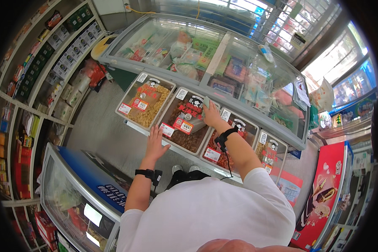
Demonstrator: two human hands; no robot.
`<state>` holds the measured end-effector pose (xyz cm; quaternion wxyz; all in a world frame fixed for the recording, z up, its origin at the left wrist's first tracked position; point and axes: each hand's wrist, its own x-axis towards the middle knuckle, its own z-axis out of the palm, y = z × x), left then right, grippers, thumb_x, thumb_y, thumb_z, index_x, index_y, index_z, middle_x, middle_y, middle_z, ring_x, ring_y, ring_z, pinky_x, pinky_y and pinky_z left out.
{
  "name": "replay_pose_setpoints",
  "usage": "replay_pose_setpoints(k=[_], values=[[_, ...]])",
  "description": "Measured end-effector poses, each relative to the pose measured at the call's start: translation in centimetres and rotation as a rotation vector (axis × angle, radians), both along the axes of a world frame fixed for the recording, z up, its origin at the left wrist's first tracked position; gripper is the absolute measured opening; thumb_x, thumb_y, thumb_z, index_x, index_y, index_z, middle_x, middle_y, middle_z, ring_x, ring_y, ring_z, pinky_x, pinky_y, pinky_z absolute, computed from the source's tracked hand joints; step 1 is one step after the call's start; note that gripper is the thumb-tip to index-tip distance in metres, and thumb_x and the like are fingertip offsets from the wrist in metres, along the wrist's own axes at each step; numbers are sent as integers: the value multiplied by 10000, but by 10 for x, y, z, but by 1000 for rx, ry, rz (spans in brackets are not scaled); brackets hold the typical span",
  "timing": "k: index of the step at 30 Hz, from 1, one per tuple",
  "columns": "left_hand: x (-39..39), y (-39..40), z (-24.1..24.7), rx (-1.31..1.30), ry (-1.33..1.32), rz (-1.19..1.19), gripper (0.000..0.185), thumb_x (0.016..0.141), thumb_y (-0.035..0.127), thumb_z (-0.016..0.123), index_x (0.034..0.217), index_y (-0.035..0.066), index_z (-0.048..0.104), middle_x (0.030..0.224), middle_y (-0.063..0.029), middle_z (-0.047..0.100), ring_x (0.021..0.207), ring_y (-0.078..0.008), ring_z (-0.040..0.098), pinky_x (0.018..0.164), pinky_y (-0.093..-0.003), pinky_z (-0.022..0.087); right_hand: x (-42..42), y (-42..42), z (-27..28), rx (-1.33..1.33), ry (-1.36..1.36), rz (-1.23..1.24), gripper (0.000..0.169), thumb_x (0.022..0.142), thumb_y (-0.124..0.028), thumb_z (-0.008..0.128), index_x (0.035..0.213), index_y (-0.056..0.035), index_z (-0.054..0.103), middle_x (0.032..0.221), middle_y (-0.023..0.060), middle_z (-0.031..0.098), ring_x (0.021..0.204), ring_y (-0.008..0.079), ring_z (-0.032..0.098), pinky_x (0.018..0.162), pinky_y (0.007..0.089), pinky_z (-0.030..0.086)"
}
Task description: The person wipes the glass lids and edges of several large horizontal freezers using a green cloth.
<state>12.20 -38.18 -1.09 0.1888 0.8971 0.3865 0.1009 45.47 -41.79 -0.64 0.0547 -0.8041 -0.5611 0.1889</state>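
Observation:
Several clear-lidded food bins stand in a row before me. My right hand (pixel 212 116) presses a folded grey-green cloth (pixel 206 101) against the right side of the lid of the bin of brown food (pixel 184 138). My left hand (pixel 155 145) has its fingertips at this bin's front left corner, near a white price label (pixel 167 129), and holds nothing. To the left sits a bin of yellow, nut-like pieces (pixel 149 110). On the right are a bin of reddish food (pixel 219 159), partly hidden by my right forearm, and a bin of pale food (pixel 272 149).
Behind the bins stands a glass-topped chest freezer (pixel 219 60) with bagged food inside. A second glass-topped freezer (pixel 78 186) is at my lower left. Stocked shelves (pixel 41 75) line the left wall. A red ice-cream freezer (pixel 321 192) stands on the right.

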Motion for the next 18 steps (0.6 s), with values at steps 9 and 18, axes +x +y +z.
replay_pose_setpoints(k=[9, 18], values=[[-2, 0, -8, 2, -17, 9, 917, 716, 307, 797, 1447, 41, 312, 1554, -182, 190, 1436, -382, 152, 1122, -478, 256, 0, 4, 6, -17, 30, 124, 793, 792, -231, 672, 1478, -118, 289, 1548, 260, 69, 1429, 442, 103, 1056, 613, 316], [1, 1, 2, 11, 77, 9, 946, 724, 370, 778, 1453, 23, 286, 1552, -188, 186, 1442, -381, 132, 1120, -495, 250, -60, -45, 25, -121, 53, 321, 701, 782, -121, 576, 1447, -87, 356, 1542, 282, 80, 1439, 429, 103, 1076, 607, 289]])
